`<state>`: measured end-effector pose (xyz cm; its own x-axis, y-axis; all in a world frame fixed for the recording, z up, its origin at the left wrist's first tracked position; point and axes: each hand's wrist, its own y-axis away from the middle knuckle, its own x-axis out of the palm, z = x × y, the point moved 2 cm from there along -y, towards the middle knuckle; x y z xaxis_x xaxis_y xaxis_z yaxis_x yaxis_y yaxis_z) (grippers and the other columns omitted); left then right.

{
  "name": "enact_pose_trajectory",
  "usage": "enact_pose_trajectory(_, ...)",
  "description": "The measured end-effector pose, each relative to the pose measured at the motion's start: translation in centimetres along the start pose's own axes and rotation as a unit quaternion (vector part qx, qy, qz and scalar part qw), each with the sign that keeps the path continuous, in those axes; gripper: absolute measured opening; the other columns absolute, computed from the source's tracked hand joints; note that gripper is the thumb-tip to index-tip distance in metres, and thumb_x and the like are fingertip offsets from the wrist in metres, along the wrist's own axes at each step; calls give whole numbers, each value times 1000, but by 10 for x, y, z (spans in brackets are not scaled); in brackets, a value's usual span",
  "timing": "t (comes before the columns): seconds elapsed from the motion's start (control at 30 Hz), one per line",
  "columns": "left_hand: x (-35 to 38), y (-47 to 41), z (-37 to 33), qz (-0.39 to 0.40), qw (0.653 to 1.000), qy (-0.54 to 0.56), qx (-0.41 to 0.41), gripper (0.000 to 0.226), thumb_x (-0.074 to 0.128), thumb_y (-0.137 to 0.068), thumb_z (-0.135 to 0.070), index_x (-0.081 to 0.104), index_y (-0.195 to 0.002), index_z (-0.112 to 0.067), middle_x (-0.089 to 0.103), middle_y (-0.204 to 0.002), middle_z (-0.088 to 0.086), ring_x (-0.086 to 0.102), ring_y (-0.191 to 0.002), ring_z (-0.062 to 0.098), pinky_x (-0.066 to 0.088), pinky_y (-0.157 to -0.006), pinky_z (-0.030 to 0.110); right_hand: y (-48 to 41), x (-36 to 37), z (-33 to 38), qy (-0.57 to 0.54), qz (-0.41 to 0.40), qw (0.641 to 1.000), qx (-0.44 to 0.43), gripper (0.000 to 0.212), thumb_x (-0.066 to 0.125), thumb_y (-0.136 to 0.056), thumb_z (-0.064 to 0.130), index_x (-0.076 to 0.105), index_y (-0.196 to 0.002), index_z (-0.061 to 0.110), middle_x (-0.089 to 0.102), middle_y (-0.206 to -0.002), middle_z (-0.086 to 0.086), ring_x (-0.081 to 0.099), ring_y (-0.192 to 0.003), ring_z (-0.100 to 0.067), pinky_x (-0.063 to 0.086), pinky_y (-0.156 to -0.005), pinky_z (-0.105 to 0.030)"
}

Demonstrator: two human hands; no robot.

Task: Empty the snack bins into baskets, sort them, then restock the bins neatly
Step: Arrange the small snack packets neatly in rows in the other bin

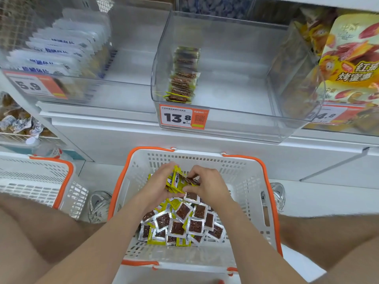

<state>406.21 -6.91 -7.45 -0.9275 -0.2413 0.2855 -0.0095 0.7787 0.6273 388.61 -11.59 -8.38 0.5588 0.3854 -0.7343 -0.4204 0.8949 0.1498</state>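
Observation:
A white basket with orange trim point(252, 181) stands on the floor between my knees and holds a pile of small yellow-and-silver snack packets point(182, 224). Over the pile, my left hand point(158, 185) grips a stack of those packets point(177, 181). My right hand point(207, 185) pinches the same stack from the right side. Above, a clear plastic bin point(235, 95) on the shelf holds one neat row of the same packets point(183, 76) along its left side; the remainder of its floor is bare.
A second white-and-orange basket point(41, 181) sits at the left. The bin to the left holds white-and-blue packets point(53, 54); the bin to the right holds yellow sweet-potato bags point(348, 58). Price tags hang below the bins. My shoes point(98, 203) flank the basket.

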Motion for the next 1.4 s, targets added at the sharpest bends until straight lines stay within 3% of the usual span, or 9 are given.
enact_pose_trajectory(0.1, -1, -2, 2, 15, 1000, -8, 21, 29, 72, -99, -23, 65, -126, -17, 57, -136, 11, 65, -121, 37, 63, -80, 56, -2, -8, 2, -39, 42, 998, -4, 39, 94, -72, 31, 79, -109, 29, 74, -89, 16, 60, -67, 5, 44, -69, -14)
enact_pose_trajectory(0.27, -7, -7, -2, -7, 997, -58, 52, 39, 58, -99, 2, 63, -128, -25, 60, -104, 11, 70, -86, 18, 62, -84, 57, -6, -5, -3, -107, 118, 987, 33, 57, 91, -66, 18, 78, -119, 35, 79, -94, 2, 69, -78, -13, 61, -82, -33)
enact_pose_trajectory(0.43, -15, -9, -6, -55, 989, -112, 75, 46, 62, -94, -5, 63, -127, -38, 74, -113, 16, 70, -100, 48, 59, -85, 67, 0, -9, 0, -326, 50, 932, 152, 61, 61, -85, -11, 61, -124, 35, 76, -108, -14, 76, -85, -30, 64, -71, -42)
enact_pose_trajectory(0.63, -3, -6, -10, 11, 994, -80, 68, 43, 59, -95, 4, 66, -122, -28, 70, -118, 18, 71, -93, 32, 59, -76, 46, -2, 4, 2, -280, 68, 944, 160, 19, 68, -98, 43, 67, -113, 30, 70, -117, 4, 68, -97, -13, 55, -81, -31)
enact_pose_trajectory(0.8, 0, -7, -10, -8, 998, 4, 55, 35, 55, -101, 2, 66, -126, -19, 71, -118, 15, 74, -96, 32, 61, -87, 58, -6, 4, -5, -260, -7, 949, 176, 12, 67, -100, 38, 69, -99, 27, 70, -96, 8, 66, -92, -14, 54, -87, -37)
enact_pose_trajectory(0.97, 10, -9, -9, -50, 996, 24, 63, 37, 49, -104, 1, 62, -130, -22, 68, -124, 16, 72, -97, 36, 63, -75, 49, -4, 9, 3, -413, -75, 852, 312, 25, 77, -90, 43, 73, -95, 19, 60, -79, -2, 50, -58, -16, 41, -52, -29)
enact_pose_trajectory(1.13, 20, -6, -9, -34, 997, 24, 63, 32, 57, -104, -6, 58, -133, -20, 76, -109, 7, 74, -83, 19, 58, -69, 40, -3, 16, 16, -320, -98, 899, 284, 60, 86, -55, 73, 70, -92, 27, 76, -100, 6, 73, -98, -15, 61, -87, -42)
enact_pose_trajectory(1.23, 14, -6, -10, -48, 996, -5, 73, 35, 56, -104, -4, 59, -134, -23, 73, -117, 13, 74, -87, 27, 60, -80, 54, 0, -3, 24, -345, -54, 910, 225, 14, 72, -91, 29, 72, -105, 26, 73, -111, 0, 70, -93, -12, 60, -81, -31)
enact_pose_trajectory(1.4, 1, -5, -16, -87, 991, -55, 80, 34, 55, -105, -6, 62, -125, -33, 72, -117, 16, 73, -96, 36, 56, -89, 71, 5, -24, 27, -376, -92, 905, 179, 56, 55, -90, -9, 62, -129, 30, 61, -117, 3, 61, -74, 10, 50, -59, -13)
